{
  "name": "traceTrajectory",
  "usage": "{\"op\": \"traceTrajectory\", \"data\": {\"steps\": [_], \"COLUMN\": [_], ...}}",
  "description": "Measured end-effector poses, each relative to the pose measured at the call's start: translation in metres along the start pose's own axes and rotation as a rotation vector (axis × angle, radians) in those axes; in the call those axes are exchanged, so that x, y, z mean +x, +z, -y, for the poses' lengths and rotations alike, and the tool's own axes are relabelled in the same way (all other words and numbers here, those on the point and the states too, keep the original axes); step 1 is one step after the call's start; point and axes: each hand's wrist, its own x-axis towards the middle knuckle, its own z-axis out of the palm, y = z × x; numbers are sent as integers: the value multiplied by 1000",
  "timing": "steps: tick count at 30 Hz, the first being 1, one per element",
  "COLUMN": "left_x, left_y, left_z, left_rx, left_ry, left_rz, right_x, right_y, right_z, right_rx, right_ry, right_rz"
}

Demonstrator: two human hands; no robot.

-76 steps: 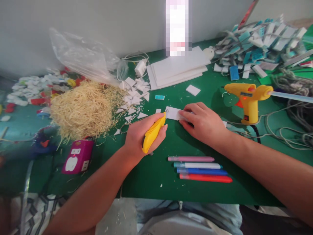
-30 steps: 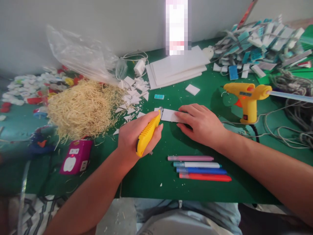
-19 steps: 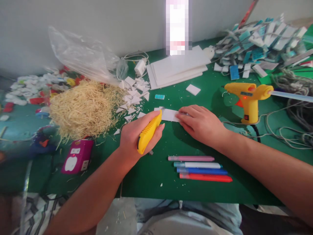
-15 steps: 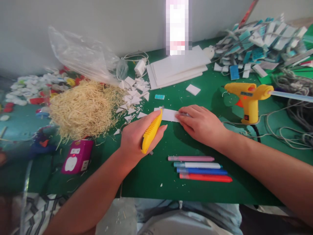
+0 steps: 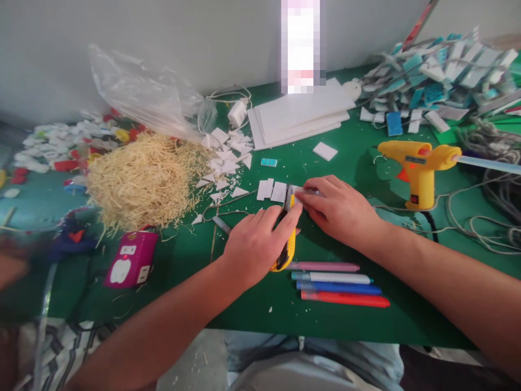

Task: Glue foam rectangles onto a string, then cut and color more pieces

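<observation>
My left hand (image 5: 256, 241) is closed round a yellow utility knife (image 5: 290, 244), its blade end pointing away from me over a narrow white foam board strip (image 5: 298, 190). Just left of the blade lie small cut white pieces (image 5: 272, 190), with a thin gap between them. My right hand (image 5: 340, 203) presses the strip's right end against the table, fingers bunched together. A small greyish thing shows at its fingertips, too unclear to name. Close behind are a blue-and-white patterned piece (image 5: 269, 162) and a loose white rectangle (image 5: 325, 151).
Several markers (image 5: 342, 288) lie before my hands. A yellow glue gun (image 5: 423, 168) with its cord stands at right. White sheets (image 5: 301, 117) are stacked behind. At left are wood shavings (image 5: 138, 184), triangular scraps (image 5: 228, 157) and a magenta power block (image 5: 132, 259). A blurred hand (image 5: 12, 269) shows far left.
My left hand has moved the knife rightward along the strip, from its left end to beside my right fingers. Separate pieces now show at the left end. My right hand stays on the strip.
</observation>
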Motion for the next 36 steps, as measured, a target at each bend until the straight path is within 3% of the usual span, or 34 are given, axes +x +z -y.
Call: {"op": "traceTrajectory", "data": {"steps": [21, 36], "left_x": [-2, 3], "left_y": [6, 3], "left_z": [2, 4], "left_rx": [3, 45], "left_ry": [38, 159], "left_rz": [33, 61], "right_x": [-1, -1], "right_y": [1, 3], "right_z": [-1, -2], "right_rx": [-17, 14], "right_ry": [-3, 7], "right_rz": [-6, -27]}}
